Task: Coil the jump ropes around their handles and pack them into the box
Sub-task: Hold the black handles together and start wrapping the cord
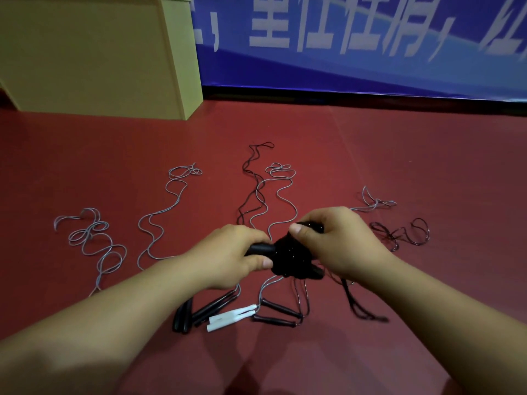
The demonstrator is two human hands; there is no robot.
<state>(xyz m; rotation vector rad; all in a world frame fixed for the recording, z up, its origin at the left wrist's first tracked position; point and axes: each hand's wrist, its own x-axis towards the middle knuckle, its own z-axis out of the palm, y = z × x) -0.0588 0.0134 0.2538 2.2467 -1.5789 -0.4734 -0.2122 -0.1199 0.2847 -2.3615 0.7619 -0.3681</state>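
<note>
My left hand [232,256] grips the black handles [261,248] of a jump rope above the red floor. A thick bundle of black rope [291,256] is coiled around those handles. My right hand [335,242] grips the right side of this coil, thumb on top. A short black tail [359,305] hangs from it to the floor. Several other ropes lie spread on the floor: grey ones [94,238] at left, a black one [251,192] and a grey one [281,192] in the middle. The cardboard box [94,55] stands at the back left.
Black handles [184,316], white handles [231,316] and more black handles [276,320] lie in a row near me. A tangled black rope [400,232] and a grey one [373,202] lie at the right. A blue banner [356,44] closes off the back.
</note>
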